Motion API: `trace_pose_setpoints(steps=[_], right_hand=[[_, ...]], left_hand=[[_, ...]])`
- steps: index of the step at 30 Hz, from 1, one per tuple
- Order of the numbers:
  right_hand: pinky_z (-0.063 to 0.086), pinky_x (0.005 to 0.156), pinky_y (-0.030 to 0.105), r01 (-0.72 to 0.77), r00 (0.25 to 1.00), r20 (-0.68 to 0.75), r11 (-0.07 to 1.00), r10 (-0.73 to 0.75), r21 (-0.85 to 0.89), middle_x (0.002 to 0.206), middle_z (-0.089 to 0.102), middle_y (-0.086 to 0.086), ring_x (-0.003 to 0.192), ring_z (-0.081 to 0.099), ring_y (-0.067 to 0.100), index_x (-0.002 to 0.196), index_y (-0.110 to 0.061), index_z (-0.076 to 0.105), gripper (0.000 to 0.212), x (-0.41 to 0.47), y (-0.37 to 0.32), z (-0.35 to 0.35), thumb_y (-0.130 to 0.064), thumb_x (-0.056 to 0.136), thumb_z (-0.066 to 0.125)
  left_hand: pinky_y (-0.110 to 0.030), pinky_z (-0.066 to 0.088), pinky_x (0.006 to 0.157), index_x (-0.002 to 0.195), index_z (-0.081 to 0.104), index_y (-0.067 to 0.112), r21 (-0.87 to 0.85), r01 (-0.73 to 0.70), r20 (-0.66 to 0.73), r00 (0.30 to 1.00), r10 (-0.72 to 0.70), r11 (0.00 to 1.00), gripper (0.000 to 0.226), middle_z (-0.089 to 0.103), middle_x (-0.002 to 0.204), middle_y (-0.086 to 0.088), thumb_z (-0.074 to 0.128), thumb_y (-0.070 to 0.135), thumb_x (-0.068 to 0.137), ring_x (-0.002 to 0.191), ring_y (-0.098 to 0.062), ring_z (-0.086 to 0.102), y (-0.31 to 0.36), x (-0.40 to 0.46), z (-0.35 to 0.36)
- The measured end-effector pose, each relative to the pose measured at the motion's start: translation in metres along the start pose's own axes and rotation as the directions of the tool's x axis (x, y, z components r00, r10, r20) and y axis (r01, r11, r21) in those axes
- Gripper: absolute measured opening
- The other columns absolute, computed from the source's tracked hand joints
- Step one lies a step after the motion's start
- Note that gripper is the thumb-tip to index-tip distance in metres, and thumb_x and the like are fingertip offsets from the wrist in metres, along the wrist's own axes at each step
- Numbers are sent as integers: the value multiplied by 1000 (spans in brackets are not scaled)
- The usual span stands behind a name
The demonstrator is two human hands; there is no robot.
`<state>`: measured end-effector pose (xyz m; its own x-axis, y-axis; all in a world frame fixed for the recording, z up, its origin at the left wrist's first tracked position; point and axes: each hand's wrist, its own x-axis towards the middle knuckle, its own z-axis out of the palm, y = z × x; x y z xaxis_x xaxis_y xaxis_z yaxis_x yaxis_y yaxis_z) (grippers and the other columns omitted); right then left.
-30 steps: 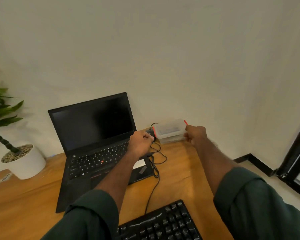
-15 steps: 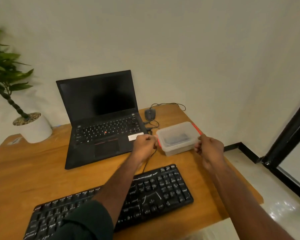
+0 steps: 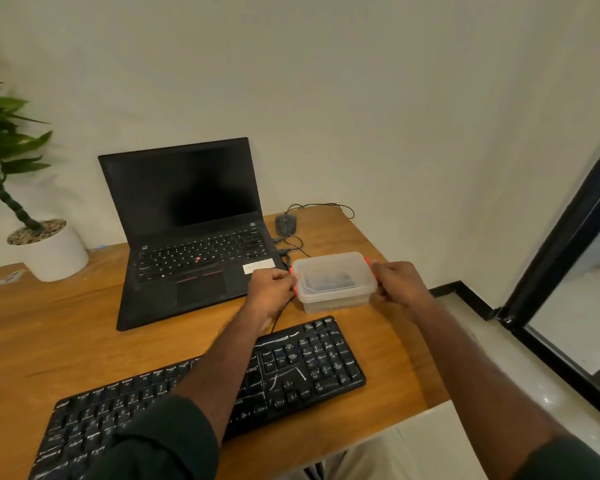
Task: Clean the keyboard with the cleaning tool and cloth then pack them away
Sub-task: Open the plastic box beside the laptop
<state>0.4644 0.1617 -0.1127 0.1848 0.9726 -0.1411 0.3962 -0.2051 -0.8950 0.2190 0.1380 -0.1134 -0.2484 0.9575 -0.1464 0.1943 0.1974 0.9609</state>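
Head view, only one: clear plastic box (image 3: 335, 282) w/ lid on sits on the wooden desk (image 3: 66, 327), just right of the laptop (image 3: 191, 233) front corner and just behind the right end of the black keyboard (image 3: 208, 393). Box lies between the two hands, each at one short end where the red clips are. Left hand (image 3: 271, 294) at the box's left end, fingers curled tight together, knuckles up, fingertips at the red latch (image 3: 293, 280); looks like a pinch on the latch, but the tips themselves are hidden behind the knuckles, so exact contact can't be told. Right hand (image 3: 397, 285) at the box's right end, fingers likewise curled and bunched, thumb side toward the lid edge, touching the box at the red clip (image 3: 368, 263) there. Neither hand spread. Something dark shows thru the lid inside the box, too blurred to tell what. Keyboard lies nearest the person, in front of the laptop, left forearm crossing over its middle; white streaks on its keys. Behind the box: wired mouse (image 3: 285, 223) just right of the laptop screen hinge, its cable looping toward the box. Far left of the laptop: potted plant (image 3: 47, 247) in a white pot, at the desk's back edge. Laptop open, screen dark.
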Motion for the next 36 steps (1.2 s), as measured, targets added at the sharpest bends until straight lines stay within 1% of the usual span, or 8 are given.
trace_pose_setpoints(steps=[7, 12, 16, 21, 25, 30, 34, 36], right_hand=[[60, 77, 34, 44, 999, -8, 983, -47, -179, 92, 72, 10, 82, 71, 24, 90, -9, 66, 39, 9, 5, 6, -41, 105, 50], [58, 80, 37, 43, 998, -34, 968, -53, -246, 89, 69, 11, 82, 66, 25, 83, -11, 62, 33, 3, 11, 8, -33, 105, 51], [55, 92, 39, 171, 950, -199, 935, -239, -310, 117, 70, 12, 103, 68, 27, 122, -7, 67, 28, -6, 8, 6, -23, 103, 55], [53, 97, 40, 346, 929, 5, 864, -370, -366, 132, 62, 12, 113, 62, 25, 139, -9, 57, 44, -14, 0, 9, -34, 103, 54], [51, 100, 39, 353, 928, 42, 840, -370, -412, 133, 60, 13, 116, 58, 24, 135, -9, 61, 38, -14, 4, 11, -27, 102, 56], [52, 101, 42, 376, 921, 75, 824, -382, -425, 139, 56, 8, 119, 57, 24, 141, -12, 54, 57, -9, 2, 4, -42, 94, 67], [44, 103, 32, 502, 857, 340, 780, -388, -375, 147, 46, -1, 125, 45, 15, 147, -21, 44, 82, -1, -12, -9, -52, 80, 80], [48, 106, 38, 535, 812, 469, 764, -348, -359, 144, 46, -5, 124, 46, 13, 146, -25, 42, 96, 7, -17, -10, -58, 68, 86]], left_hand=[[-23, 48, 65, 76, 78, 6, 63, -19, -103, 994, 26, 998, 23, 74, 80, -2, 75, 24, 90, 76, -5, 63, -2, -2, 5], [-26, 47, 57, 72, 76, 4, -19, 50, -113, 992, -52, 999, 23, 67, 64, 1, 73, 16, 91, 56, -8, 54, -1, -6, 5], [-35, 57, 74, 69, 76, 6, -1, 60, -126, 990, -60, 998, 21, 74, 80, -5, 72, 11, 89, 76, -13, 65, 3, -9, 5], [-33, 46, 59, 67, 73, 4, -5, 77, -111, 991, -77, 997, 22, 63, 65, -2, 69, 7, 89, 61, -14, 53, 3, -6, 4], [-30, 44, 58, 85, 77, 0, 56, 76, -32, 997, -74, 996, 17, 64, 73, -4, 64, 7, 94, 63, -13, 50, 1, -1, -6], [-19, 47, 65, 96, 78, 13, 254, -140, 35, 990, 136, 957, 9, 72, 88, 2, 72, 17, 92, 82, -10, 65, 3, 6, -22], [-35, 48, 100, 138, 58, 18, 262, -207, 232, 962, 147, 943, 57, 66, 120, 5, 76, 35, 87, 112, -19, 61, -6, 13, -41], [-50, 42, 107, 149, 46, 22, 272, -225, 354, 928, 120, 936, 87, 58, 135, 3, 84, 44, 75, 124, -33, 53, -10, 13, -44]])
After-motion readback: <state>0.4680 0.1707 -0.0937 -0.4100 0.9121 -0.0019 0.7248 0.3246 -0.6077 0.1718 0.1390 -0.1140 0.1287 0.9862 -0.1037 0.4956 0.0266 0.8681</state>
